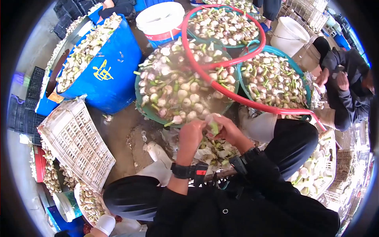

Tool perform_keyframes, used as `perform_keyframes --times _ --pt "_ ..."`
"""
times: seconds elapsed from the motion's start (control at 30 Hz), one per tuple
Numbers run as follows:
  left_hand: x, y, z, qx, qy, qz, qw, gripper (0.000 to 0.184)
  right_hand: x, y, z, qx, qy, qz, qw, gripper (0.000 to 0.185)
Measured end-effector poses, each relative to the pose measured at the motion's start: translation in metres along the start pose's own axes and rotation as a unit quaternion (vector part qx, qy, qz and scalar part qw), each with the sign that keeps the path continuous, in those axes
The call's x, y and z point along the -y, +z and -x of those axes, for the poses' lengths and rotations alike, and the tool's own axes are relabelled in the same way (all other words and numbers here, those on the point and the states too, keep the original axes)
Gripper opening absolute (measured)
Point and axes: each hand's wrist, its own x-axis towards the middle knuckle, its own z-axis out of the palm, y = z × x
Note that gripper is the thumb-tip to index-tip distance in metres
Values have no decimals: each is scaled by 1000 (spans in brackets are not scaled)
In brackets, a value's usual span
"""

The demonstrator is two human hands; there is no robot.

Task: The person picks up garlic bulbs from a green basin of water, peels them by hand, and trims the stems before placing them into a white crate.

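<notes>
Between my two hands, a garlic bulb (214, 125) with a pale head and green stem is held just past the near rim of a green tub (145, 112). My left hand (192, 135) is closed, its fingertips at the left side of the bulb. My right hand (230, 131) closes on the bulb from the right. Garlic bulbs (187, 96) with cut green stems lie in cloudy water in the tub. Below my hands, a heap of peeled skins and leaf scraps (217, 152) lies between my knees.
A red hose (237, 98) loops over the tubs. Two more garlic-filled tubs (272, 79) (223, 27) stand beyond. At left are a big blue barrel (118, 63) and a tilted white crate (81, 144). A crate of garlic (316, 170) sits by my right leg; a co-worker (343, 83) sits at right.
</notes>
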Motion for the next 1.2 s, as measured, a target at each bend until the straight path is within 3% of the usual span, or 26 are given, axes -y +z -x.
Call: perform_keyframes --times 0.1,0.23,0.3,0.43,0.53,0.6,0.63,0.67,0.73,0.77,0.83,0.97,1.03,1.17,1.2 --pt "2 6 -1 10 48 -107 993 14 0 -6 -1 18 3 29 999 37" --pt "13 -2 -11 3 37 -76 996 13 4 -11 1 45 48 11 998 38" --pt "19 -16 -22 -39 14 44 998 13 2 -19 -5 160 99 68 980 39" --pt "41 -20 -32 -88 -16 61 994 13 -5 -15 -5 165 124 -78 975 42" --pt "55 -30 -33 -132 -47 -9 990 13 -4 -13 5 165 133 -30 977 44" --pt "60 -45 -31 -56 -108 -125 985 14 -6 -18 3 183 127 -19 975 44" --pt "57 -52 -25 30 -112 -141 983 15 -6 -20 2 201 118 -7 972 44" --pt "51 -53 -18 28 -113 -141 983 15 -7 -21 0 203 118 -6 972 44" --pt "20 -52 -8 129 -112 128 977 13 -9 -18 -3 185 85 -29 979 42" --pt "12 -43 -5 128 -113 126 977 13 -10 -14 -3 187 86 -29 978 42" --pt "5 -24 0 25 20 69 997 11 -8 -6 -1 157 44 -28 986 39" --pt "9 -10 1 64 48 17 997 12 -17 -17 -6 125 6 2 992 37" --pt "7 -9 1 45 96 -139 985 14 -15 -14 -5 112 25 8 993 36" --pt "10 -10 -4 56 65 -121 989 18 -4 -15 0 144 67 6 987 34" --pt "15 -13 -10 36 54 -116 991 16 -1 -17 -3 169 102 110 974 34"
